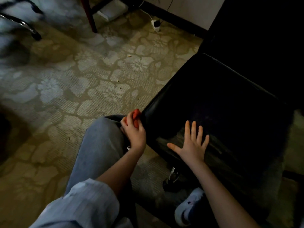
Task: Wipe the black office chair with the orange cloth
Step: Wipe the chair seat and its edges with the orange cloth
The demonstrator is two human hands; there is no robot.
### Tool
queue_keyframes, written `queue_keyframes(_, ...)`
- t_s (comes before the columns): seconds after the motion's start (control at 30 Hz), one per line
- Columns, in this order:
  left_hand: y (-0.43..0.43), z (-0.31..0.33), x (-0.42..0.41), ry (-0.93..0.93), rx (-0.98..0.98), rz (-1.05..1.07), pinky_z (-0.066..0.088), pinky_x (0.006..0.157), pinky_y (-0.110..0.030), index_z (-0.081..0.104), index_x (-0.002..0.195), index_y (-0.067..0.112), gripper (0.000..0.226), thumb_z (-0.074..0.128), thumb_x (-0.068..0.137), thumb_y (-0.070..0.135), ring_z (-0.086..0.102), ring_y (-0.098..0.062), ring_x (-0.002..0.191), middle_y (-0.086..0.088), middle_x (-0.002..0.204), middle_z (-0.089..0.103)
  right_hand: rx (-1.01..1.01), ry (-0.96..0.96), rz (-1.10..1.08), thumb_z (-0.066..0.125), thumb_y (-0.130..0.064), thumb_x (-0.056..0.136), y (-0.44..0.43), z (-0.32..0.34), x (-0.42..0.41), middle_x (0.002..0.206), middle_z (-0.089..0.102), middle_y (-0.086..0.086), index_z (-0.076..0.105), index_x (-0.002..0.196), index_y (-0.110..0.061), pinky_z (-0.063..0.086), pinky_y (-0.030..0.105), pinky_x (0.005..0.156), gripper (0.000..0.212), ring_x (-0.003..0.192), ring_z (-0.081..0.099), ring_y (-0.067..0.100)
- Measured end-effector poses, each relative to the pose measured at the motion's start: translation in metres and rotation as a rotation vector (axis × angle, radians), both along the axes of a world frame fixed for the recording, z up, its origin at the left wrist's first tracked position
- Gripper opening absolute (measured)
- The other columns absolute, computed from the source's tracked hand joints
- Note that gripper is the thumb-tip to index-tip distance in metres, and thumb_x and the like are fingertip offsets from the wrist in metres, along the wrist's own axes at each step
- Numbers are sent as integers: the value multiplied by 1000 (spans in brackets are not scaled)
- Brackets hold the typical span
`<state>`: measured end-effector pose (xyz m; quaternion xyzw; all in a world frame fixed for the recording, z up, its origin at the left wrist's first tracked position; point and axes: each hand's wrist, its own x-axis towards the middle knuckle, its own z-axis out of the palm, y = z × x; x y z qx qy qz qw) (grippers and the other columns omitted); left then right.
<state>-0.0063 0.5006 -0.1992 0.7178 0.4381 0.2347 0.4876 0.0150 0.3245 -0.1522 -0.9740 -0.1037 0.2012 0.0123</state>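
— What is seen of the floor?
— A beige carpet with a floral pattern (82,76) is laid throughout. A pale box (113,10) is seen far off under a table; its contents cannot be made out.
— And the black padded office chair (213,99)?
— It is placed at the right. The right hand (192,143) is laid flat on the near part of its seat, fingers straight and spread, nothing held.
— The crumpled orange cloth (135,116)?
— It is gripped in the curled fingers of the left hand (134,130), just beside the seat's left corner; contact cannot be told.
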Motion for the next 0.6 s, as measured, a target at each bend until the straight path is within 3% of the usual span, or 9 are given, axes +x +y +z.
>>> queue_keyframes(0.1, -24, 2, -13, 4, 87, -173, 27, 99, -33, 54, 128, 15, 44, 55, 85, 5, 39, -36, 115, -19, 128, 44, -4, 5, -21, 37, -80, 76, 7, -1, 3, 156, -22, 4, -23, 146, -23, -11, 52, 112, 108, 143, -20, 27)
queue_keyframes(0.2, -58, 2, -32, -23, 244, -474, 30, 95, -39, 44, 125, 31, 48, 47, 80, 15, 42, -41, 109, -21, 125, 49, 20, 17, -54, 43, -75, 79, 14, -2, 7, 157, -22, 3, -21, 147, -24, -10, 52, 112, 107, 143, -21, 26)
queue_keyframes(0.27, -65, 0, -35, -21, 251, -545, 29, 94, -39, 42, 123, 35, 49, 50, 78, 15, 42, -41, 107, -21, 125, 51, 33, 38, -66, 45, -73, 79, 17, -1, 10, 156, -23, 2, -21, 147, -25, -11, 51, 112, 106, 143, -22, 25)
queue_keyframes(0.43, -33, 2, -4, -31, 322, -462, 31, 92, -37, 51, 124, 27, 47, 50, 79, 17, 40, -33, 105, -18, 120, 51, 47, 14, 83, 44, -74, 80, 2, 10, 21, 158, -17, 0, -14, 149, -29, -2, 46, 115, 101, 145, -13, 24)
queue_keyframes(0.6, -9, -8, 23, -7, 142, -169, 28, 99, -38, 56, 126, 11, 42, 52, 84, 11, 40, -40, 112, -22, 126, 45, -15, -4, 148, 38, -78, 78, -31, 18, 35, 158, -15, -4, -11, 150, -30, -1, 43, 116, 99, 145, -11, 17)
